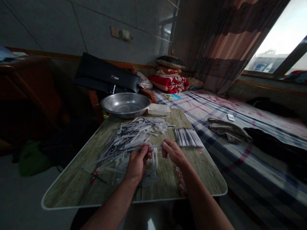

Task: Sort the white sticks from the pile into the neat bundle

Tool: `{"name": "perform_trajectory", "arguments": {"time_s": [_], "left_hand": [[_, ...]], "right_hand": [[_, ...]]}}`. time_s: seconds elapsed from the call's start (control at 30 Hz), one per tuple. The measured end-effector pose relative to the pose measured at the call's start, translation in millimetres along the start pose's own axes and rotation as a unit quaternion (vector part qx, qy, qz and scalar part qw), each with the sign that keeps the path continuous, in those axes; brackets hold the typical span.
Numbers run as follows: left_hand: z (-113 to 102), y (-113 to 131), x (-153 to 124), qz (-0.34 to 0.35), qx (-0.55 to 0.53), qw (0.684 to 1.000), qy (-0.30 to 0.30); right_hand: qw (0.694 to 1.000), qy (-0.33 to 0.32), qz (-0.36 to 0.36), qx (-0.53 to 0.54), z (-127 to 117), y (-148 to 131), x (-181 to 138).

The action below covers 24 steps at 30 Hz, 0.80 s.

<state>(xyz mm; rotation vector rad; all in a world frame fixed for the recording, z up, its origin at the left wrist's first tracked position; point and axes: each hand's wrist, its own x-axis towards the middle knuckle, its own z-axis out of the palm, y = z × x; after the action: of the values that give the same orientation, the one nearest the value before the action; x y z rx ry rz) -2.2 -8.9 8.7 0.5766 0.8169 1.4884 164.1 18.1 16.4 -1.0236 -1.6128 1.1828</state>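
Note:
Over the small folding table [192, 179], a slim pale pen [156, 146] spans the gap between my two hands. My left hand [138, 163] pinches one end of it, and the fingers of my right hand [174, 153] close on the other end. Beyond and left of my hands lies a loose pile of white and dark pen parts [134, 132]. Clear plastic tubes [155, 163] lie under and between the hands. A neat row of white pens with dark ends [188, 137] rests at the table's right side.
A wide metal basin [127, 102] and a shallow white plastic tray [158, 109] stand at the table's far edge. Behind them leans a black monitor [107, 75]. A bed with a checked sheet [216, 147], clothes and folded quilts [169, 83] adjoins the right side.

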Motion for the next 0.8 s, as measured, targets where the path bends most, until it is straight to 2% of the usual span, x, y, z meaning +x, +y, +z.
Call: {"name": "perform_trajectory", "arguments": {"time_s": [0.07,0.27,0.5,0.7,0.8], "left_hand": [[-0.4,-0.6,0.3,0.001,0.001,1.000,0.000],[-2.2,-2.1,0.7,0.015,0.015,1.000,-0.001],[-1.8,-1.6,-1.9,0.027,0.032,0.999,-0.012],[-4.4,-3.7,0.1,0.023,0.024,0.999,-0.010],[-4.7,-2.9,1.8,0.023,-0.008,1.000,0.017]], "right_hand": [[1.000,0.010,0.005,-0.026,0.4,-0.6,0.2],[0.997,0.021,0.026,0.076,2.1,0.3,1.1],[1.000,0.008,0.023,0.001,2.3,5.4,1.2],[0.999,0.002,0.041,0.035,6.7,2.9,-1.5],[1.000,0.000,0.026,0.012,4.3,4.3,1.2]]}}
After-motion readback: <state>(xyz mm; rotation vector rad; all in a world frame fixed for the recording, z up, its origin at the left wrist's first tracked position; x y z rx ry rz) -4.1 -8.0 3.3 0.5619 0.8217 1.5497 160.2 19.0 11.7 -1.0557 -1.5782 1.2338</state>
